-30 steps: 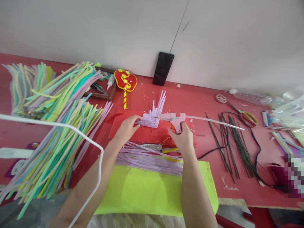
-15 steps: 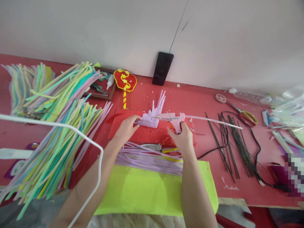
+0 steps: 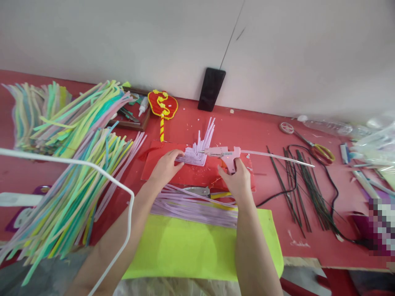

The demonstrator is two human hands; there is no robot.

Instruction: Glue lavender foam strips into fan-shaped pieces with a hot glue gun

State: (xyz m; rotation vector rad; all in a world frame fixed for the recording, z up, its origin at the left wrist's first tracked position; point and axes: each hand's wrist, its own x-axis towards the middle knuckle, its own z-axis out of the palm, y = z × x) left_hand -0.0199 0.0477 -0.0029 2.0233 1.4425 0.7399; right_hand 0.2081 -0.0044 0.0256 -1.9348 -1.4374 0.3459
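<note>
My right hand (image 3: 237, 179) grips a pink glue gun (image 3: 224, 155) by its handle, with the nozzle pointing left at the corner of a purple strip weave (image 3: 197, 149). A clear glue stick (image 3: 277, 158) sticks out of the gun's back to the right. My left hand (image 3: 165, 167) is closed on the left edge of the purple weave, pinching it against the red foam sheet (image 3: 191, 174) beneath. Loose purple strips (image 3: 191, 203) lie just in front of the red sheet, over a yellow-green foam sheet (image 3: 197, 246).
Piles of pastel foam strips (image 3: 74, 164) fill the left of the red table (image 3: 253, 127). Dark green wires (image 3: 305, 189), a black cord and yellow-handled scissors (image 3: 311, 144) lie to the right. A black phone (image 3: 211, 89) leans on the wall; a red-yellow ornament (image 3: 162, 107) lies nearby. A white cable (image 3: 92, 172) crosses the left foreground.
Almost nothing has changed; the glue gun and its stick have shifted very slightly, and both hands stay in place.
</note>
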